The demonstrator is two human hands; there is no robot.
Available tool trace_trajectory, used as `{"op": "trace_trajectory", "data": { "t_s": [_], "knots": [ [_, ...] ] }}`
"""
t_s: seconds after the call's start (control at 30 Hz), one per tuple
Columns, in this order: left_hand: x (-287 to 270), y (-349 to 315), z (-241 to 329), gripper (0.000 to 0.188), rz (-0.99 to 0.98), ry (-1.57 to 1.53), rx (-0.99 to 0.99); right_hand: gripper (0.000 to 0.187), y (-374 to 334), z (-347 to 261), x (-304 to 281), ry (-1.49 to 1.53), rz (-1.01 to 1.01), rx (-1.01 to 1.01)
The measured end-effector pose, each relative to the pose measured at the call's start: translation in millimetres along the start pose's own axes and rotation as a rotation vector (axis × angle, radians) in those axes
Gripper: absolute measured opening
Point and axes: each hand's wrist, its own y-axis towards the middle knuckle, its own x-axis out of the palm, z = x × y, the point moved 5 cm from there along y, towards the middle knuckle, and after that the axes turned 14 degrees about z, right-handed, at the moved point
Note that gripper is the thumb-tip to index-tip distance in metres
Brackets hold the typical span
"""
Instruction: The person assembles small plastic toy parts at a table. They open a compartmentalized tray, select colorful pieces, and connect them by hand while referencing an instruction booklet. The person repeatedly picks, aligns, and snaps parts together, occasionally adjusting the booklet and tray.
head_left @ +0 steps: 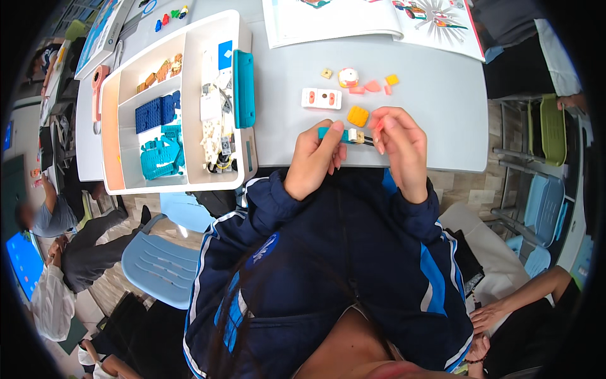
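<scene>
- Sorting tray [113,136]: I see it left of the table's near edge, holding blue and white bricks.
- Left hand [312,161]: fingers curled, pinching the teal end of the small brick assembly [346,134] just over the table's near edge.
- Brick assembly: its long axis runs left-right between both hands.
- Right hand [401,148]: fingertips pressed together at the assembly's right end, wrist bent, equally near.
- Orange brick [357,115]: just beyond the assembly.

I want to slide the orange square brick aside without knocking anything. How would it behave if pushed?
The orange brick looks like rigid plastic, probably light. It lies flat and low, so it would likely slide on the smooth grey table rather than roll or tip. The right hand is close, so it may bump it.
</scene>
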Motion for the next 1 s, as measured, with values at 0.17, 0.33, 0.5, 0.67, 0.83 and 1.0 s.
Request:
{"op": "trace_trajectory", "data": {
  "t_s": [0.17, 0.33, 0.5, 0.67, 0.83, 1.0],
  "knots": [
    [1, -2, 4, 0.041, 0.022, 0.043, -0.003, 0.023, -7, -1, 18, -0.62, -0.057, -0.4],
    [-1, -4, 10, 0.041, 0.044, 0.108, 0.035, 0.022, -11, -6, 27, -0.785, -0.125, -0.644],
    [1, -3, 5, 0.037, 0.03, 0.11, 0.071, 0.02, -13, -1, 27, -0.813, -0.124, -0.806],
    [5, -2, 6, 0.031, 0.037, 0.027, 0.068, 0.016, -11, 2, 27, -0.782, -0.081, -0.849],
    [6, 1, -6, 0.033, 0.066, 0.039, 0.134, 0.017, -10, 6, 24, -0.804, -0.047, -0.885],
    [5, 0, -10, 0.031, 0.087, 0.118, 0.195, 0.017, -10, 9, 23, -0.811, -0.016, -0.9]
  ]
}}
